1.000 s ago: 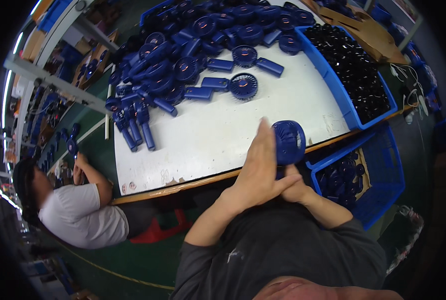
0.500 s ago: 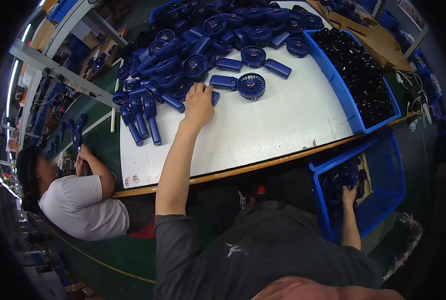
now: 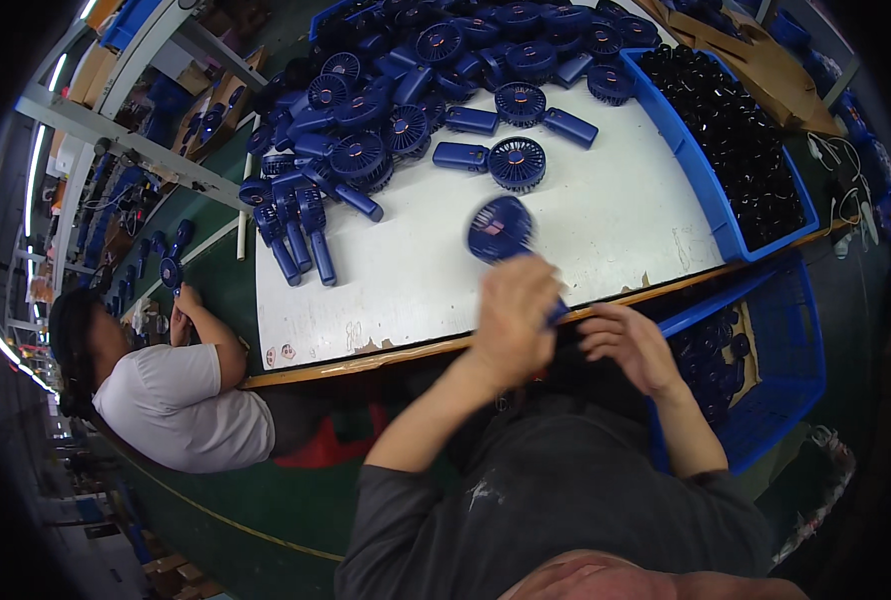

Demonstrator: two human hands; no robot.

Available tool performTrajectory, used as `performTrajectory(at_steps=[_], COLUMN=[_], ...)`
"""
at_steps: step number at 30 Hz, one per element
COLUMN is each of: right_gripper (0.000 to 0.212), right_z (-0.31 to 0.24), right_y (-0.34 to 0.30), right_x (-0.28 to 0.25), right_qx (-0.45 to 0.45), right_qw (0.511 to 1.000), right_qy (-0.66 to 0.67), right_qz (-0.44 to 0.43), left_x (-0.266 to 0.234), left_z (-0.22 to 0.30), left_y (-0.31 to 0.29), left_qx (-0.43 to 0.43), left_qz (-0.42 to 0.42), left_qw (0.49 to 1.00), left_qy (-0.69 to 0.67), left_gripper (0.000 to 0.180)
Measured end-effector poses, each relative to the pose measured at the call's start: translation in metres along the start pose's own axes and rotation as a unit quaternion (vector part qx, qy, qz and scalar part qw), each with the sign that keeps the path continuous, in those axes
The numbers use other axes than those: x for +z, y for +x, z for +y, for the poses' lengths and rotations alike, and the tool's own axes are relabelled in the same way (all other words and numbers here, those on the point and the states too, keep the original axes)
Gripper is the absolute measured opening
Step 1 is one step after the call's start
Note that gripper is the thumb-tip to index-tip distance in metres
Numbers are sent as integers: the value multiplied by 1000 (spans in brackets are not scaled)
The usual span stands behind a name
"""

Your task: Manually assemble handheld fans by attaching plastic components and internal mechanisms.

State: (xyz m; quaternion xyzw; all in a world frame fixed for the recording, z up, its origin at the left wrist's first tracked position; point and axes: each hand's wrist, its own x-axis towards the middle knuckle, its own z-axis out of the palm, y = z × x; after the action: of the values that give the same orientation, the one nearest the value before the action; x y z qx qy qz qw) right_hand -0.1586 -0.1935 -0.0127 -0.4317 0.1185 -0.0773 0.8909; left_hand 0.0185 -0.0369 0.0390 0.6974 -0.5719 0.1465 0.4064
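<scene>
My left hand (image 3: pixel 516 320) is closed round the handle of a blue handheld fan (image 3: pixel 500 230), near the table's front edge. The fan's round head points away from me and is smeared by motion. Just right of it, my right hand (image 3: pixel 634 348) hangs at the edge with fingers apart and nothing visible in them. Beyond them on the white table (image 3: pixel 606 220) lie a loose fan (image 3: pixel 517 164) and a big heap of similar blue fans (image 3: pixel 358 158).
A blue bin (image 3: pixel 711 190) of glossy black parts stands on the table's right side. Below the edge, a blue crate (image 3: pixel 801 345) holds dark blue pieces. At left, a co-worker in a white shirt (image 3: pixel 181 410) holds another fan (image 3: pixel 171 272).
My left hand has come back from the heap toward me and now carries a fan. My right hand has left the lower crate and risen to the table's edge.
</scene>
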Motion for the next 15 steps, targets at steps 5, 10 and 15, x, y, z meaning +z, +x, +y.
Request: performTrajectory(at_steps=[5, 10, 15], right_gripper=[45, 46, 47], right_z=[2, -28, -33], right_y=[29, 37, 53], right_x=[33, 45, 47], right_qx=[82, 126, 89], right_qw=[994, 985, 910], right_qy=[64, -8, -364], right_qz=[-46, -115, -175], left_x=[32, 3, 9], left_z=[32, 7, 1], left_y=[-43, -60, -35], left_qx=[-42, -250, -356], left_qz=[-20, -59, 180], left_qw=[988, 925, 713], left_qy=[-148, -279, -578], left_gripper=[76, 129, 99])
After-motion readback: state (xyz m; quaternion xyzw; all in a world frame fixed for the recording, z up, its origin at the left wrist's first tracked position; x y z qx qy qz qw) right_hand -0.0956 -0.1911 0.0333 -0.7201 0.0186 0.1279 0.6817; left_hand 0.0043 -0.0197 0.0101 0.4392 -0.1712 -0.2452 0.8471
